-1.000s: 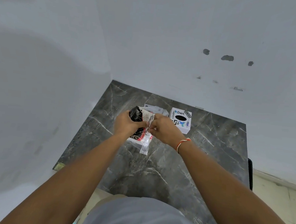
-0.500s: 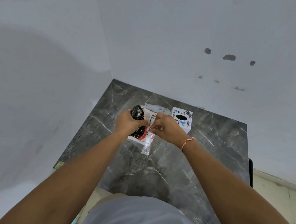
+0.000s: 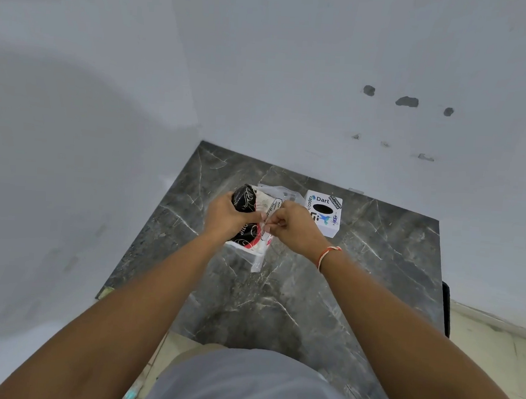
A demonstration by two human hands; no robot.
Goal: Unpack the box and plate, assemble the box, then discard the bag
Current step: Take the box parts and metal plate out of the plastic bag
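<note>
Hands both clamp the bag [image 3: 259, 255]: left grip [image 3: 226, 220] wrapping it, right grip [image 3: 294, 229] pinching its edge

Bare dark marble surface [image 3: 279, 309] lies open between the person and the clear plastic bag [image 3: 259, 258], and along the right side. Beyond, a white printed box [image 3: 324, 214] stands just beside the bag, with walls closing off the far and left edges.
</note>
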